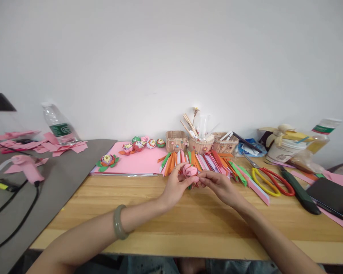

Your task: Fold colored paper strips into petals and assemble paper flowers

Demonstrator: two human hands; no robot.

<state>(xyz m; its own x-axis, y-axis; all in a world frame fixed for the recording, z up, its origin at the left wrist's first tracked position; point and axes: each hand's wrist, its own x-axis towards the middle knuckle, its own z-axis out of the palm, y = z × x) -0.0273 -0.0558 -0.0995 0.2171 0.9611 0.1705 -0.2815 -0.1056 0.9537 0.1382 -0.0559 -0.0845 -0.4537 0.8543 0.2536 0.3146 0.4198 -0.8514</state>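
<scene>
A pink folded-paper flower (pixel 189 170) is held up above the middle of the table, in front of a row of folded paper strips (pixel 171 163). My left hand (pixel 175 185) is closed around it from the left, thumb along its lower side. From the right, my right hand (pixel 217 184) pinches at the flower's lower right edge with thumb and fingertips. The flower's underside is partly hidden by my fingers. Finished-looking paper lotuses, one with green leaves (pixel 108 162), rest on a pink sheet (pixel 140 163) behind on the left.
Three woven baskets (pixel 176 141) stand against the wall. To the right lie scissors (pixel 270 180), a green-handled tool (pixel 300 192), a phone (pixel 333 196) and a paper cup (pixel 282 151). A pink glue gun (pixel 28 167) with cords, pink scraps (pixel 50 144) and a bottle (pixel 58 125) occupy the left.
</scene>
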